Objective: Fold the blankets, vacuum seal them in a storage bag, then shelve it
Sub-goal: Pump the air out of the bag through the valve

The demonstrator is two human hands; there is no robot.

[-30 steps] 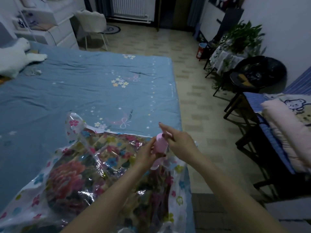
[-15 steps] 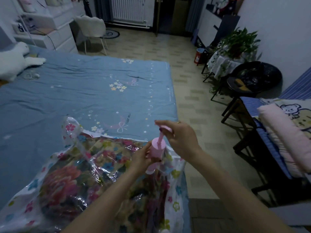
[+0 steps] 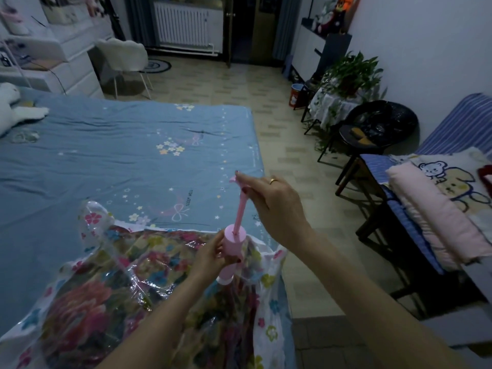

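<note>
A clear flower-printed storage bag (image 3: 87, 278) holding a floral blanket (image 3: 80, 315) lies on the near corner of the blue bed (image 3: 119, 155). A pink hand pump (image 3: 233, 245) stands on the bag near its right edge. My left hand (image 3: 210, 258) grips the pump's barrel. My right hand (image 3: 274, 203) grips the pump's handle, and the thin pink rod (image 3: 241, 209) is drawn out well above the barrel.
Folded pink and bear-print blankets (image 3: 439, 209) lie on a striped seat at the right. A black chair (image 3: 372, 129), a plant table (image 3: 346, 83), a white chair (image 3: 122, 59) and a white plush toy (image 3: 10, 107) are around; tiled floor runs beside the bed.
My right hand has pulled the pump handle up and away from the barrel, drawing the rod out. My left hand stays on the barrel.
</note>
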